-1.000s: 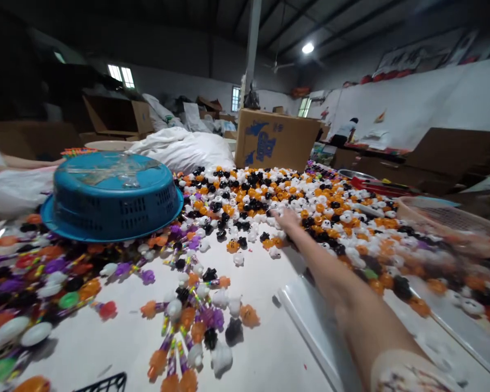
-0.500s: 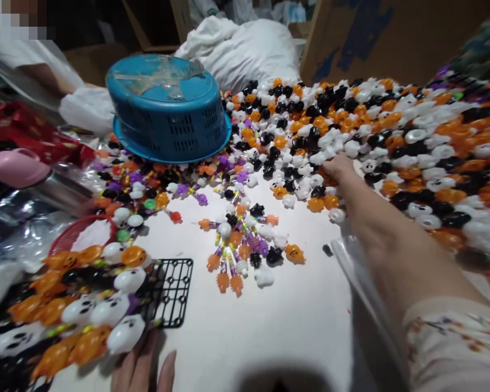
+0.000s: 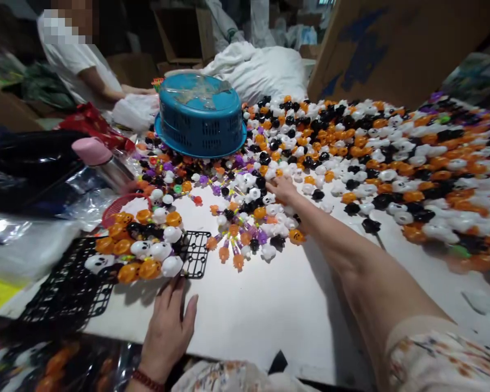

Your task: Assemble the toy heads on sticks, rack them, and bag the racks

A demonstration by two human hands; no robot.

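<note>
My left hand [image 3: 169, 321] lies on the white tabletop, fingers stretched out and holding nothing. Its fingertips are at the edge of a black plastic grid tray [image 3: 196, 256] that bears orange pumpkin heads [image 3: 150, 269], white skull or ghost heads [image 3: 172, 266] and black pieces. My right hand [image 3: 283, 189] reaches far over the table, palm down, against a heap of small white, black and orange Halloween figures [image 3: 255, 194]. Its fingers look extended, the tips partly hidden by the figures. Below that heap lies a cluster of beaded sticks with orange tips [image 3: 238, 262].
A blue basket [image 3: 204, 128] stands upside down at the back. Loose figures [image 3: 408, 163] cover the right side. At the left are a pink-capped bottle [image 3: 93, 152], a red basket [image 3: 108, 209] and plastic bags. Behind, a person [image 3: 93, 76] in white stands near a white sack [image 3: 265, 71].
My right hand has swept left, and a group of figures has shifted left against the stick cluster. The view has shifted, showing more of my left hand, still beside the tray.
</note>
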